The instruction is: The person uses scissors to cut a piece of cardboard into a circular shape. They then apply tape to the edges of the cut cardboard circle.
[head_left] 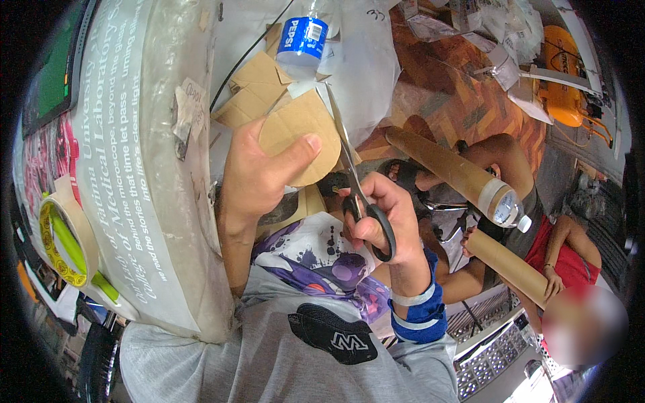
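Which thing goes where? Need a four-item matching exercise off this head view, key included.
Things:
1. Round brown cardboard piece
2. Black-handled metal scissors
3. Clear plastic bottle with a blue label
4. Rounded orange tank

Places:
A. Near the picture's upper right edge
B. In the right hand
C. Top centre, beyond the cardboard
D. In the left hand

Pairs: 1-D, 2-B, 3-C, 4-A
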